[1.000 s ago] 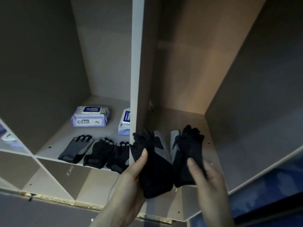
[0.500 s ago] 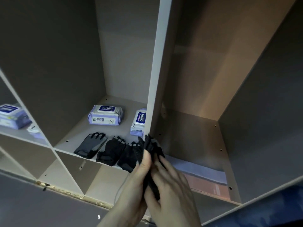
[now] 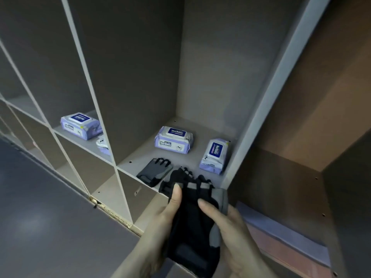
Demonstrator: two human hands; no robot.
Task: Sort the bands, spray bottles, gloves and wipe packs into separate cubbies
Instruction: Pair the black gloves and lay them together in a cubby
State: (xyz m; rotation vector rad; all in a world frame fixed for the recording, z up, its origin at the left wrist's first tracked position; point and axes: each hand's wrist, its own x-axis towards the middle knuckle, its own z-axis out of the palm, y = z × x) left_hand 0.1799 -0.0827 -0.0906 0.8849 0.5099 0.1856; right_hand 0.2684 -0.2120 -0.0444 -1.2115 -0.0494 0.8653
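Note:
Both hands hold a stack of black and grey fingerless gloves in front of the shelf's lower edge. My left hand grips its left side, thumb on top. My right hand grips its right side. In the middle cubby lie a grey-black glove and more black gloves partly hidden behind the held stack. Two purple wipe packs sit behind them: one flat, one on its side. Another wipe pack lies in the left cubby.
A small white-purple pack peeks from behind the divider in the left cubby. The tall right cubby has a bare floor. Lower cubbies open below the shelf. A white vertical divider separates the middle and right cubbies. Dark floor lies at left.
The two gloves from the right cubby were brought together into one stack and carried left, in front of the middle cubby. The view shifted left.

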